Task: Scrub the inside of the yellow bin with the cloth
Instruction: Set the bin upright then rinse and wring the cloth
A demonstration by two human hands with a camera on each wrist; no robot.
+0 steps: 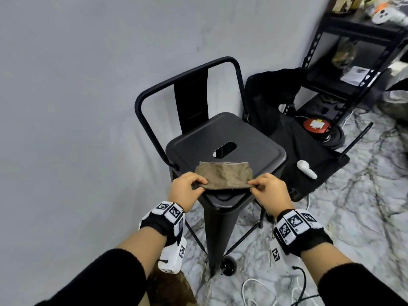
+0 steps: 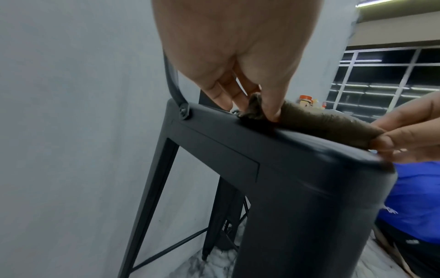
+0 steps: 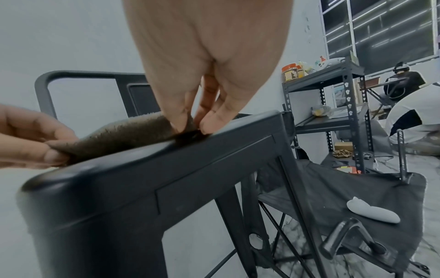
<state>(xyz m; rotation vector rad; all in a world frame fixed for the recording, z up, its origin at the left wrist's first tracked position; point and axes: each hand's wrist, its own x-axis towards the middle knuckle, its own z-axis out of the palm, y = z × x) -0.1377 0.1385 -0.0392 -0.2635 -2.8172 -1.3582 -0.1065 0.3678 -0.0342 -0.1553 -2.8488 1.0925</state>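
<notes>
— We have the cloth [image 1: 224, 175] spread on the near edge of the black metal chair [image 1: 254, 138], its seat serving as our counter. Our left hand [image 1: 184, 188] pinches one near corner, thumb and fingers [image 2: 269, 105] curled tight on the brown fabric; our right hand [image 1: 270, 189] pinches the other corner the same way, so neither hand is free.

— Why hold it by both corners?

— We judge it is to pull the cloth flat, for a fold or a better grip, before any scrubbing. The far edge lies on the seat just short of the slot [image 1: 224, 149] in its middle.

— And the yellow bin?

— We see it in none of the three views. The scrubbing has not begun, as far as these frames tell.

— Any writing to read?

— Little. Black-and-white square codes mark the bands on both wrists [image 1: 171, 209], but they carry no letters we can make out. An orange-lidded jar [image 3: 291, 71] on the black shelf unit [image 3: 342, 105] has a label too small to read. A blue garment [image 2: 414, 199] at the edge of the left wrist view bears a white mark, blurred.

— What else is near?

— A white earbud case [image 1: 306, 170] lies on the black folding chair [image 1: 287, 133] beside ours, well apart from the cloth. White cables [image 1: 260, 292] trail over the marbled floor [image 1: 364, 195].
</notes>
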